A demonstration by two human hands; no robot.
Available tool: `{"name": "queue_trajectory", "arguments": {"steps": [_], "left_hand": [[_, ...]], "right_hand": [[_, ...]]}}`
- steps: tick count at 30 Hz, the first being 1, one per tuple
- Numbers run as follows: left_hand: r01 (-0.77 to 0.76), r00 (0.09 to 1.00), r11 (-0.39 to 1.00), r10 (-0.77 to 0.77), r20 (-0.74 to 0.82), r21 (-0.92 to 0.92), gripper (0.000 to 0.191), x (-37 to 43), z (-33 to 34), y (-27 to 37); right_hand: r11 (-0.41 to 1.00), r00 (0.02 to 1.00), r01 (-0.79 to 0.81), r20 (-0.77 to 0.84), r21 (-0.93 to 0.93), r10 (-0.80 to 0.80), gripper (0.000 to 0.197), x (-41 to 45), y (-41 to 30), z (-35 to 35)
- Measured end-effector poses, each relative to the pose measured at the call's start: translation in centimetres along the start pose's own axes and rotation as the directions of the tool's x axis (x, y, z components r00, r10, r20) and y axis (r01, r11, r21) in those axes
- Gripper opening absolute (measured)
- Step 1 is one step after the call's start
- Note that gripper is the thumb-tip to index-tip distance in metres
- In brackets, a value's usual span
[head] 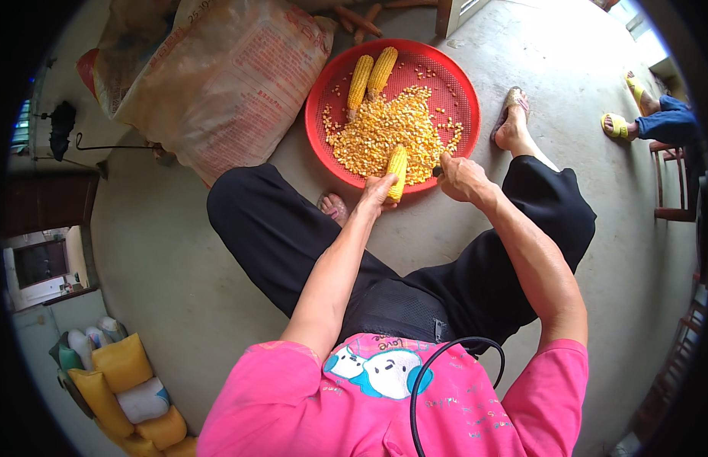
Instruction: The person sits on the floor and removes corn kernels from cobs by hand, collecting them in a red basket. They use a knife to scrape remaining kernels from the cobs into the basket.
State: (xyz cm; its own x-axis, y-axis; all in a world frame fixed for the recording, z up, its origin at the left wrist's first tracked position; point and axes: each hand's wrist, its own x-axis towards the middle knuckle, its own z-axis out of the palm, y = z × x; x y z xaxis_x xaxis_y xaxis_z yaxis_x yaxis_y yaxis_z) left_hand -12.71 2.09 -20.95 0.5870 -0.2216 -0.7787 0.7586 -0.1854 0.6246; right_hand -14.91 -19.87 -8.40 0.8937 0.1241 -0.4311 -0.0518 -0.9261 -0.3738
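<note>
My left hand (380,193) grips the lower end of a yellow corn cob (397,165) over the near rim of a round red plastic sieve tray (474,108). Just right of the cob, my right hand (463,178) is closed around a small tool with a dark handle (438,171). Its thin shaft points left toward the cob, though its tip is hard to make out against the corn. A heap of loose corn kernels (382,134) covers much of the tray. Two more cobs with kernels on, a left cob (360,83) and a right cob (382,69), lean at the tray's far left.
A large printed woven sack (228,85) lies against the tray's left side. Several bare cobs (359,21) lie on the floor beyond it. Another person's feet in yellow sandals (616,125) and a wooden chair (674,183) are at the right. Yellow cushions (122,360) sit lower left.
</note>
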Motion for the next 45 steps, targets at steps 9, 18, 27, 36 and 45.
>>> {"name": "queue_trajectory", "arguments": {"steps": [9,18,27,36,45], "left_hand": [[0.215,0.935,0.826,-0.020,0.354,-0.521,0.041,3.4,0.3,-0.9],[0.119,0.982,0.640,0.040,0.187,-0.759,0.046,2.9,4.6,0.4],[0.076,0.993,0.467,0.042,0.108,-0.881,0.047,1.5,7.3,2.4],[0.049,0.996,0.400,0.054,0.077,-0.915,0.044,1.2,7.5,3.9],[0.081,0.997,0.235,-0.020,0.078,-0.969,0.043,1.4,7.8,5.0]], "right_hand": [[1.000,0.999,0.019,0.045,0.010,-0.020,0.025,-5.2,-2.2,-1.0],[0.964,0.964,0.044,-0.266,0.262,0.028,0.035,-15.0,-5.3,-3.2],[0.989,0.946,-0.048,-0.313,0.140,0.090,0.039,-17.3,-8.0,-2.7],[0.992,0.940,-0.079,-0.323,0.101,0.108,0.043,-16.3,-9.1,-2.6],[0.996,0.940,-0.088,-0.329,0.011,0.087,0.046,-15.0,-10.2,-2.6]]}}
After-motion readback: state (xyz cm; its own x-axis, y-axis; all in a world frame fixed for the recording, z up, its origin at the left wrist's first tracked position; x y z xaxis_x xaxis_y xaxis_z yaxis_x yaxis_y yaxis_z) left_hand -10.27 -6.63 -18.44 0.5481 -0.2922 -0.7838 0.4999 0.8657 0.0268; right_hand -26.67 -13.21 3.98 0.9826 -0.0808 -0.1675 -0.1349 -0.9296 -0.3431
